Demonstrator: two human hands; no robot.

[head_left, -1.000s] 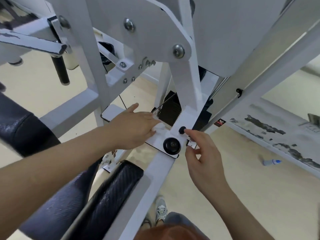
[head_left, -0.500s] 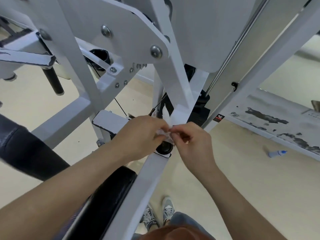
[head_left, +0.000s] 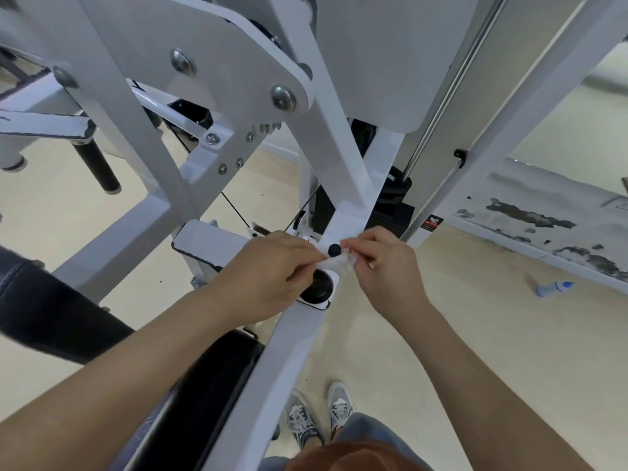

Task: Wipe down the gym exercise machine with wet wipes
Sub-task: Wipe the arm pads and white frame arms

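A white steel gym machine [head_left: 238, 96] fills the view, with a sloping white beam [head_left: 289, 338] running down toward me. A crumpled white wet wipe [head_left: 336, 261] is stretched between both hands over the beam's plate. My left hand [head_left: 268, 270] pinches its left end; my right hand [head_left: 384, 263] pinches its right end. A small black knob [head_left: 334, 249] shows just above the wipe, and a larger black round cap [head_left: 317, 287] sits below it, partly hidden by my left hand.
Black padded rollers [head_left: 204, 385] lie low left beside the beam. A black weight stack [head_left: 394, 198] stands behind the frame. A small white bottle with a blue cap [head_left: 554, 287] lies on the beige floor at right, near a scuffed wall base [head_left: 543, 232].
My left hand lifted off the plate where it pressed the wipe; my right hand came over and took the other end. Both hands now hold the wipe between them by the knob.
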